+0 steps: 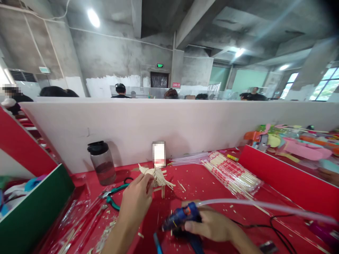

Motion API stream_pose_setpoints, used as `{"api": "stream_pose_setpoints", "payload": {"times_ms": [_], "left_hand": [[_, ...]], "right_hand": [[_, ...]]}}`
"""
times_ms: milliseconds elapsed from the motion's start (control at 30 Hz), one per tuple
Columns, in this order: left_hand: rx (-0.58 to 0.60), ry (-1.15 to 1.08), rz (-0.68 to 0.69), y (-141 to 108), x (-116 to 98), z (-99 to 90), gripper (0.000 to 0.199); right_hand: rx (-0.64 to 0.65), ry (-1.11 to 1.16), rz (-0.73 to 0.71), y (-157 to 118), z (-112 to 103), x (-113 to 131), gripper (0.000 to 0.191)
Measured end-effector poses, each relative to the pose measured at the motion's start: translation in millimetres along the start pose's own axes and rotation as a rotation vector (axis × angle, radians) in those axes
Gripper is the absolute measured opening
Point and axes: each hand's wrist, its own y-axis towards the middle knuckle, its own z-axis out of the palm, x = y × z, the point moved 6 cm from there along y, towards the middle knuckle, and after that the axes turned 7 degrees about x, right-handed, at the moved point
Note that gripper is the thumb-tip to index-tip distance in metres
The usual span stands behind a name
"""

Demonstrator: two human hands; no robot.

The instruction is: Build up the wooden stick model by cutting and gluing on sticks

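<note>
The left hand [137, 195] pinched a small, spiky structure of pale wooden sticks [159, 177], which stood on the red tabletop [196, 192] before the white partition [185, 123]. The right hand [215, 224] gripped a blue glue gun [182, 216], its nozzle near the left forearm; a careless swing could have burned skin, if it was hot. The long translucent glue stick [238, 201] jutting behind could have snagged, and too firm a pinch might have cracked the thin sticks.

Left hand [140, 187], right hand [209, 224] bare; left forearm [118, 229], right forearm [239, 238] uncovered.
</note>
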Motion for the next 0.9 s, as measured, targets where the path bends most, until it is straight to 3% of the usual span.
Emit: {"api": "stream_pose_setpoints", "payload": {"times_ms": [67,167,300,433,633,767,900], "left_hand": [[-0.015,-0.007,0.036,1.1,0.2,-1.3,0.017],[-0.038,-0.025,0.132,3.6,-0.7,-3.9,0.017],[-0.085,-0.021,0.194,6.2,1.6,-6.2,0.017],[-0.102,-0.004,0.218,6.4,2.0,-7.3,0.019],[-0.103,-0.029,0.237,3.1,-4.1,-14.3,0.021],[-0.103,-0.025,0.233,1.9,-7.2,-15.3,0.02],[-0.085,-0.021,0.232,2.2,-8.5,-11.7,0.022]], "right_hand": [[0.15,0.266,-0.04,-2.7,5.1,-7.0,0.064],[0.196,0.59,-0.147,-5.1,1.0,-18.9,0.079],[0.187,0.818,-0.163,-10.4,-9.6,-35.9,0.069],[0.021,0.801,-0.191,-17.9,-28.1,-30.8,0.037],[-0.356,0.714,-0.208,-21.4,-55.5,-16.2,0.041],[-0.524,0.674,-0.101,-14.7,-65.9,-37.2,0.04],[-0.617,0.473,0.159,-3.8,-70.8,-75.3,0.029]]}}
